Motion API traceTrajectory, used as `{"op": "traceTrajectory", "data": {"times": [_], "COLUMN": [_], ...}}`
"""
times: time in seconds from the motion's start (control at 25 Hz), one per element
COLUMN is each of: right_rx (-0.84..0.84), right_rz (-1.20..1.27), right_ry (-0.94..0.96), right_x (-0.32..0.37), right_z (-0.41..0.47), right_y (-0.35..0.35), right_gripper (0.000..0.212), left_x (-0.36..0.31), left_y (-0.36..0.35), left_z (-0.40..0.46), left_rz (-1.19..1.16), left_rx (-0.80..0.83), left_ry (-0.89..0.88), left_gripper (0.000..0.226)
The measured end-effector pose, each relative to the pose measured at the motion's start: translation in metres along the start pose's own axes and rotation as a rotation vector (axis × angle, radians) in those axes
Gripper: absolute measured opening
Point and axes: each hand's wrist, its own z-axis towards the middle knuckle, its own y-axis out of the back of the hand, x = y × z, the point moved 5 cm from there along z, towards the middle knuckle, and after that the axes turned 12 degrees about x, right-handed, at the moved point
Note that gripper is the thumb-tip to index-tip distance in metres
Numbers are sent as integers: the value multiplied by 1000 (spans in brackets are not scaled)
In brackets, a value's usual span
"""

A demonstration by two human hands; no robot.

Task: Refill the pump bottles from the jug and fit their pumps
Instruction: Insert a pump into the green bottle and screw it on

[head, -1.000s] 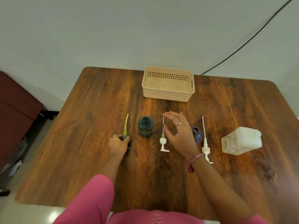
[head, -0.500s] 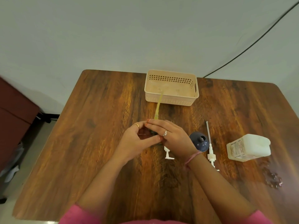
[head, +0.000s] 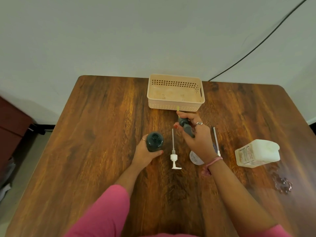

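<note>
My left hand (head: 145, 153) grips a dark green bottle (head: 155, 141) that stands upright on the table with its neck uncovered. My right hand (head: 196, 135) holds a dark pump (head: 185, 127) above the table; its yellow-green tube (head: 177, 108) points toward the basket. A white pump (head: 174, 157) lies on the wood between my hands. A second white pump (head: 215, 141) lies to the right, partly hidden by my right wrist. A second bottle (head: 195, 158) stands mostly hidden under that wrist. The white jug (head: 257, 153) lies on its side at the right.
A beige perforated basket (head: 176, 106) stands at the back middle of the wooden table (head: 102, 134). A small puddle of liquid (head: 282, 183) lies in front of the jug. A black cable (head: 256, 47) runs along the wall at the right.
Both hands were together over the dark bottle. Now my right hand has carried the dark pump up and to the right, and my left hand has drawn the bottle leftward.
</note>
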Motion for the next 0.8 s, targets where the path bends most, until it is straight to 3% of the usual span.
{"op": "traceTrajectory", "data": {"times": [0.32, 0.52, 0.8], "right_rx": [-212, -214, -228], "right_rz": [-24, 270, 364], "right_ry": [41, 17, 113], "right_x": [23, 58, 111], "right_z": [12, 30, 45], "right_y": [49, 99, 166], "right_gripper": [23, 26, 25], "left_x": [-35, -96, -148], "left_y": [6, 4, -10], "left_z": [-6, -18, -29], "left_rz": [-117, -152, -165], "left_rx": [-110, -180, -269], "left_ry": [-97, -192, -240], "left_gripper": [74, 67, 74]}}
